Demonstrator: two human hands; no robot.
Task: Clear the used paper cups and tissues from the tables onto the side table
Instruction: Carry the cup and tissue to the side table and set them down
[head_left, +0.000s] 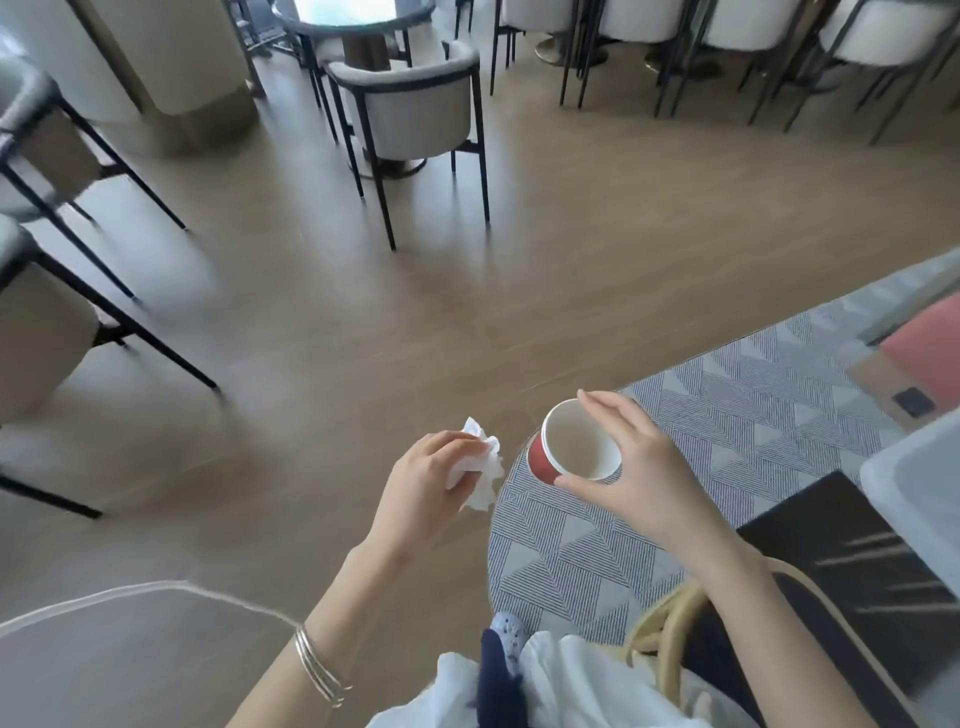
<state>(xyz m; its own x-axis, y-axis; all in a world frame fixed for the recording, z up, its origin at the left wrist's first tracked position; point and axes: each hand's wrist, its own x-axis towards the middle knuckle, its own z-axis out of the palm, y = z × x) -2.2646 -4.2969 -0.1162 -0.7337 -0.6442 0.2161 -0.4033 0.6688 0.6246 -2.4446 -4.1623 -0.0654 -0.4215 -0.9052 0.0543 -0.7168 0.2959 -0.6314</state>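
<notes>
Holding both items clear of any bench, the hands are carried in front of the body, above the wooden floor (363, 322) and the edge of a patterned rug (727, 431).

The left hand (421, 493) has its fingers curled round a crumpled white tissue (485, 467). Part of the tissue sticks out loose beyond the fingers. The right hand (644, 467) pinches a red paper cup (571, 447) across its rim, with the thumb on the near edge and the fingers arched over the far edge. The cup is tilted with its mouth toward the camera. Its inside looks pale and dry and no liquid is visible.

Handling, as judged:
- **Cup:** It is light and thin-walled. A pinch across the open rim is adequate for an empty cup, but a hard squeeze would push the mouth out of round. The rolled rim is the stiffest part. A wrap round the body lower down would be steadier. At this tilt any unseen dregs would run out.
- **Tissue:** It is soft, shapeless and almost weightless. It is best enclosed in the palm, not held at the fingertips, and the loose flap could tear if snagged.
- **Both:** Neither item appears slippery or breakable.

Both items are in hand, and neither is on a bench. Which surface is the side table cannot be told. A dark surface (857, 561) lies at the lower right, and a chair (415, 114) stands ahead. Delivery has not yet been made.
</notes>
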